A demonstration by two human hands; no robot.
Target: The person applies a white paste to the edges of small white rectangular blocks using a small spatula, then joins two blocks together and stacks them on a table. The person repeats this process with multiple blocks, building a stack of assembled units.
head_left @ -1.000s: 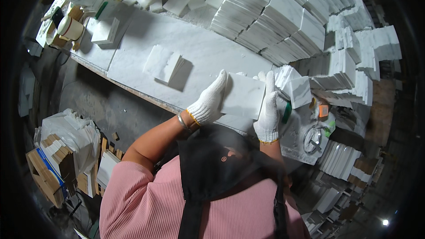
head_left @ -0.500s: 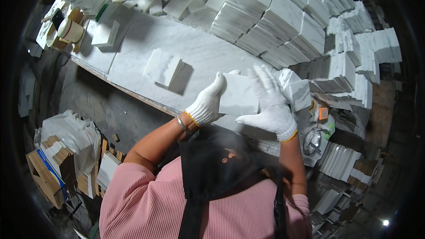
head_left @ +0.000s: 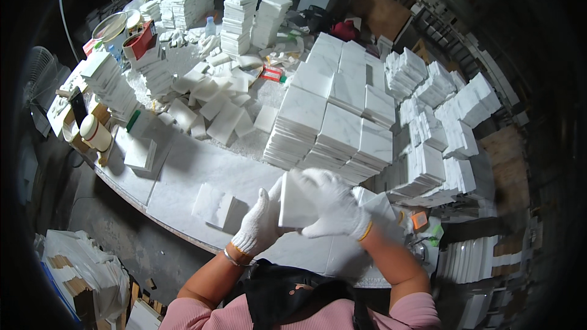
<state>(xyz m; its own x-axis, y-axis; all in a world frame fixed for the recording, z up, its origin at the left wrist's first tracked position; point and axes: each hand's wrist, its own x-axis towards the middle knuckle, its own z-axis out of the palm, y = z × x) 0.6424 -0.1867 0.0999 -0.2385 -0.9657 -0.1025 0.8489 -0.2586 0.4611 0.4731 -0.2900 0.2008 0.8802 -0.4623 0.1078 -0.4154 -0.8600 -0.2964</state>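
Note:
A white marble tile (head_left: pixel 296 203) is held up above the bench in front of me, tilted so that its thick left edge shows. My left hand (head_left: pixel 260 223), in a white knitted glove, grips it from the left with the thumb up. Also gloved, my right hand (head_left: pixel 336 206) is closed around its right side, fingers over the top and thumb near the lower edge; it is slightly blurred. Left of my hands a short stack of white tiles (head_left: pixel 211 205) lies on the marble bench top (head_left: pixel 177 177). Just right of my right hand lean a few more tiles (head_left: pixel 376 203).
Tall blocks of stacked tiles (head_left: pixel 299 110) stand beyond my hands, with more stacks (head_left: pixel 422 168) to the right. Loose tile pieces (head_left: pixel 211 98) lie heaped at the back. A cream cup (head_left: pixel 95 132) stands at the left, and an orange object (head_left: pixel 419 220) lies at the right.
My view has lifted toward the far side of the bench. My right hand has closed in on the tile, which is now raised and tilted between both hands.

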